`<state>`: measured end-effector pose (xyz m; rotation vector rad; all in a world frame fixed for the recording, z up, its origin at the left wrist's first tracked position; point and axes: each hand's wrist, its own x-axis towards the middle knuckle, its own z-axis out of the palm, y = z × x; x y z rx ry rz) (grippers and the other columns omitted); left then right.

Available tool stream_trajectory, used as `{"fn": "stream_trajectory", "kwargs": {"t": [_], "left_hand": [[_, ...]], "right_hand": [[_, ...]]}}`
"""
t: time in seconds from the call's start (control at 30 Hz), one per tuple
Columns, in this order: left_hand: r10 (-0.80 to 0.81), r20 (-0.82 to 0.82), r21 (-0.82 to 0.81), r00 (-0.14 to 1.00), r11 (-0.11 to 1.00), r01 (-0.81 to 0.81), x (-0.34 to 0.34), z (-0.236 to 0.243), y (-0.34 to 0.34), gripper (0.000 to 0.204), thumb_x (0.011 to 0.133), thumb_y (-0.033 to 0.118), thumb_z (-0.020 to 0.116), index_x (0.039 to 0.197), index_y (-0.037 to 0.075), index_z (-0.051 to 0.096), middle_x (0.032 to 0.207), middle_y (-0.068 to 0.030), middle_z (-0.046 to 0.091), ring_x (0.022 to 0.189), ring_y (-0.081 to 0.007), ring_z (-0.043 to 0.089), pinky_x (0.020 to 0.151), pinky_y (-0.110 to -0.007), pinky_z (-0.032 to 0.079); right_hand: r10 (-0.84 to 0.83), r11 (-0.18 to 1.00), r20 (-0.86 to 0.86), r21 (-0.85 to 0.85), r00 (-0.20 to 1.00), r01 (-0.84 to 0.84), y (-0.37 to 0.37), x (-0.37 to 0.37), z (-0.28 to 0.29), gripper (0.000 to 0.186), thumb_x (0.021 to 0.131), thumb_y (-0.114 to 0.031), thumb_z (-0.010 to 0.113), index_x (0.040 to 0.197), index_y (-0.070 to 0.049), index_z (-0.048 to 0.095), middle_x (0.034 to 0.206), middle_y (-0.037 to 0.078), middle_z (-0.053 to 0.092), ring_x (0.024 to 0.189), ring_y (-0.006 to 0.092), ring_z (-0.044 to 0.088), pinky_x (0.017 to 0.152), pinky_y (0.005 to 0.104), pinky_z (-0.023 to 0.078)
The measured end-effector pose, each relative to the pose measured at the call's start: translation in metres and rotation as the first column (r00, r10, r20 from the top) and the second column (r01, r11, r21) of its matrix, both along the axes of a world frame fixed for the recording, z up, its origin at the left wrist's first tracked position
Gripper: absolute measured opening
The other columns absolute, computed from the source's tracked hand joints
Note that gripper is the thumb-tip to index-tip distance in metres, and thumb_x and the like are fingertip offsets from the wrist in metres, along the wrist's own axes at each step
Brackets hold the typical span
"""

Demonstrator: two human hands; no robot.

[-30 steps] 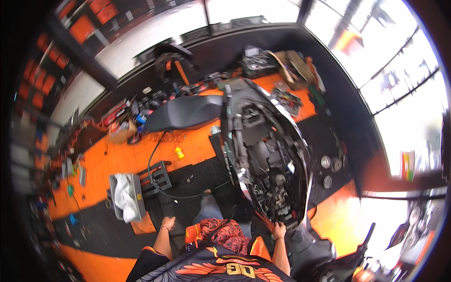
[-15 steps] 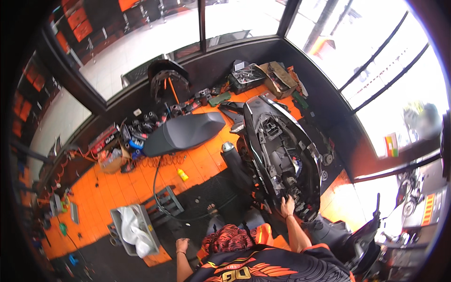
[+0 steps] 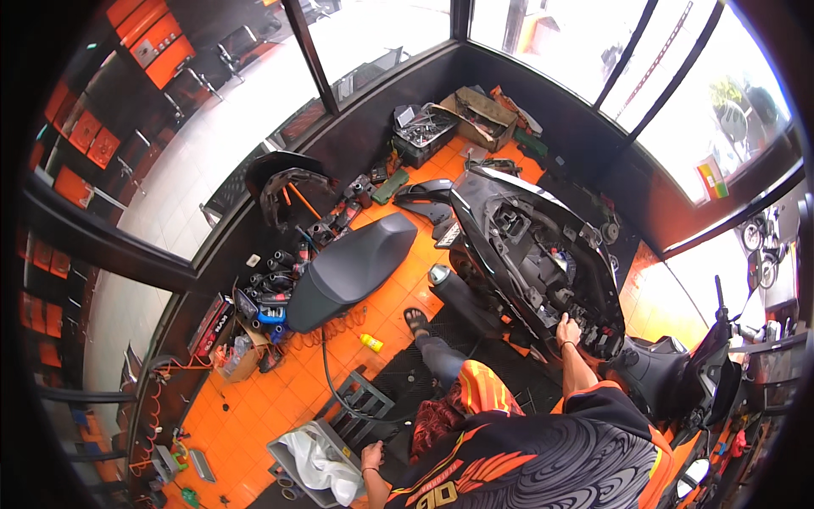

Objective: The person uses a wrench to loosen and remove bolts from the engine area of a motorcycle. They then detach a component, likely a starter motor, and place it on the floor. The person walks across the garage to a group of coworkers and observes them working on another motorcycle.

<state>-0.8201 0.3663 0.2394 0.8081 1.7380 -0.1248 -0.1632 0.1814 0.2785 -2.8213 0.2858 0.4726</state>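
Head view shows the scooter (image 3: 543, 246) uncovered, its seat (image 3: 356, 267) off beside it and not refitted, right hand (image 3: 570, 329) curled at the scooter's edge, left hand (image 3: 372, 456) curled near a bin (image 3: 287, 461), any hold unclear.

Bare right hand (image 3: 569, 329) is out front, curled, on an extended bare right forearm (image 3: 579, 371); finger detail too small to read. Bare left hand (image 3: 371, 455) sits lower and off to the left, loosely curled, left forearm (image 3: 376, 487) only partly visible. One sandalled foot (image 3: 415, 321) points ahead.
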Motion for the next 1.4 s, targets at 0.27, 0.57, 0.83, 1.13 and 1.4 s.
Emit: {"fn": "stream_trajectory", "kwargs": {"t": [0.27,0.57,0.83,1.13,1.4], "left_hand": [[0.247,0.088,0.02,0.965,0.968,-0.25,-0.007,0.003,0.116,0.025,0.093,0.032,0.059,0.084,0.009,0.061,0.077,-0.0031,0.058,0.065,-0.0184,0.058,0.054,-0.038,0.045],[-0.038,0.232,0.0,0.972,0.999,0.04,0.123,-0.02,0.321,0.025,0.095,0.032,0.058,0.092,0.008,0.063,0.083,-0.0053,0.064,0.074,-0.0203,0.063,0.062,-0.04,0.049],[-0.319,0.277,0.256,0.906,0.934,0.25,0.273,0.0,0.569,0.029,0.101,0.03,0.057,0.116,0.006,0.061,0.102,-0.0071,0.07,0.079,-0.0151,0.067,0.063,-0.029,0.052],[-0.548,0.235,0.273,0.803,0.83,0.486,0.345,0.014,0.68,0.034,0.102,0.03,0.056,0.123,0.004,0.062,0.106,-0.0083,0.07,0.083,-0.0168,0.069,0.068,-0.03,0.053],[-0.646,0.06,0.136,0.761,0.76,0.635,0.348,-0.004,0.686,0.033,0.099,0.03,0.059,0.117,0.003,0.066,0.101,-0.0079,0.072,0.078,-0.0148,0.069,0.06,-0.028,0.051]], "right_hand": [[-0.111,0.975,0.448,-0.121,0.887,0.184,0.011,-0.017,-0.069,0.038,0.102,-0.038,0.046,0.111,-0.004,0.061,0.114,0.02,0.062,0.111,0.0391,0.057,0.094,0.0509,0.046],[-0.57,0.807,0.06,-0.144,0.819,0.573,0.049,0.01,-0.061,0.067,0.098,-0.052,0.047,0.145,-0.005,0.044,0.158,0.033,0.019,0.141,0.0479,0.035,0.113,0.0552,0.034],[-0.474,0.833,0.207,-0.211,0.856,0.512,0.137,-0.02,-0.029,0.076,0.088,-0.034,0.066,0.149,-0.003,0.034,0.152,0.027,0.035,0.135,0.0416,0.045,0.111,0.051,0.038],[-0.471,0.849,0.607,0.113,0.641,0.516,0.275,0.032,0.003,0.066,0.087,-0.025,0.068,0.141,0.004,0.043,0.135,0.027,0.053,0.124,0.0432,0.051,0.106,0.0489,0.041],[-0.573,0.772,0.269,0.496,0.774,0.398,0.379,0.155,0.027,0.085,0.093,-0.044,0.064,0.15,0.01,0.028,0.147,0.033,0.041,0.139,0.0415,0.04,0.115,0.0429,0.033]]}}
